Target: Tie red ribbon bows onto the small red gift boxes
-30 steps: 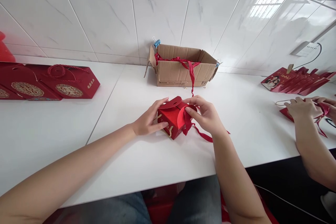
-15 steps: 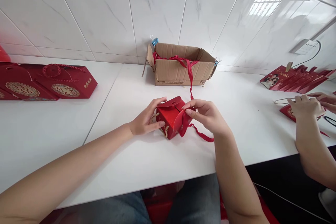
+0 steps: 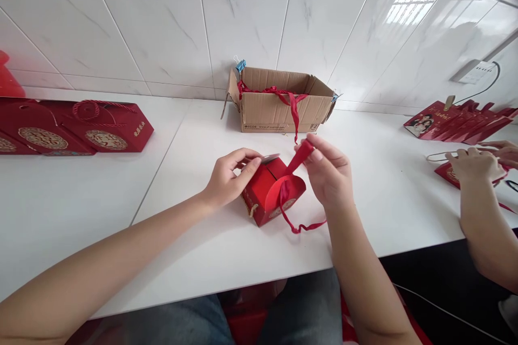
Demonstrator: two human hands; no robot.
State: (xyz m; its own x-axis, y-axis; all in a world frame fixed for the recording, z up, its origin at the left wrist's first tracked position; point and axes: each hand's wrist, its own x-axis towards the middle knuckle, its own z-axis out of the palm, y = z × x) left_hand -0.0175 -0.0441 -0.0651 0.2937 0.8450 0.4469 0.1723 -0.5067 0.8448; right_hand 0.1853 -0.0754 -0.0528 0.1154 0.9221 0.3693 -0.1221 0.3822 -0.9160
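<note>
A small red gift box (image 3: 257, 188) with gold rope handles and a gold emblem stands on the table in front of me. My left hand (image 3: 231, 177) grips its far-left flap between thumb and fingers. My right hand (image 3: 326, 170) pinches a red ribbon (image 3: 298, 158) and holds it taut above the box's right flap. The ribbon passes through that flap, and a loose length of it lies on the table to the right of the box. Part of the left flap is hidden by my fingers.
Behind the box sits an open cardboard box (image 3: 279, 113) with more red ribbon hanging out. Larger red gift boxes (image 3: 121, 132) stand at the left. On the right are red bags (image 3: 457, 121) and another person's hands (image 3: 477, 167) working on a red box.
My right hand has drawn the ribbon up and away from the right flap, which now tilts outward. My left hand has shifted from the box's side up onto its left flap.
</note>
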